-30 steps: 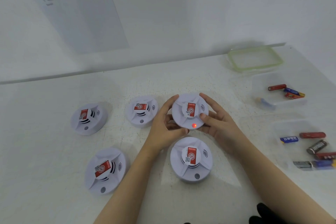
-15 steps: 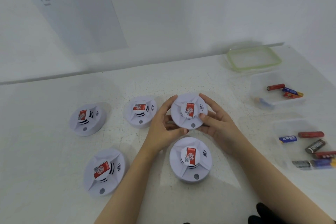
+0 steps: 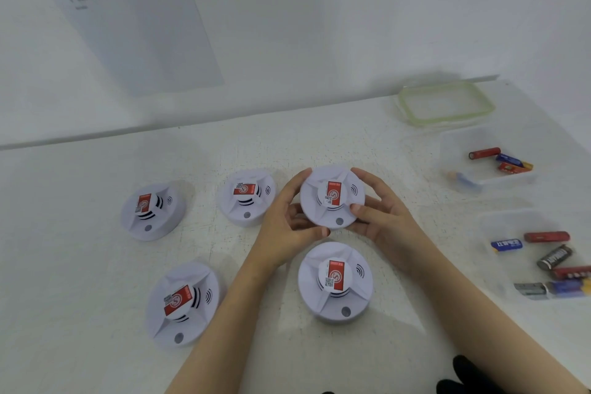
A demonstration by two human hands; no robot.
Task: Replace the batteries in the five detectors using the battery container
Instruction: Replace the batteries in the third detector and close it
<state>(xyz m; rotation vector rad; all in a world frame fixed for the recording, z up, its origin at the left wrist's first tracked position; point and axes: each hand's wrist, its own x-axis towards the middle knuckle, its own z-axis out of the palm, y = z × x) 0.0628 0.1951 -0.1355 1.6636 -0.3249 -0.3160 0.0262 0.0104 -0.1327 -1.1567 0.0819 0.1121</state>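
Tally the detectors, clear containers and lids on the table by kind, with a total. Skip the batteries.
Detectors: 5
Clear containers: 2
Lid: 1
Total: 8

Both forearms (image 3: 224,313) reach in from the near edge of the surface (image 3: 96,265). The left hand (image 3: 286,224) and right hand (image 3: 385,217) face each other, fingers (image 3: 297,179) curled round one detector (image 3: 332,201) between them.
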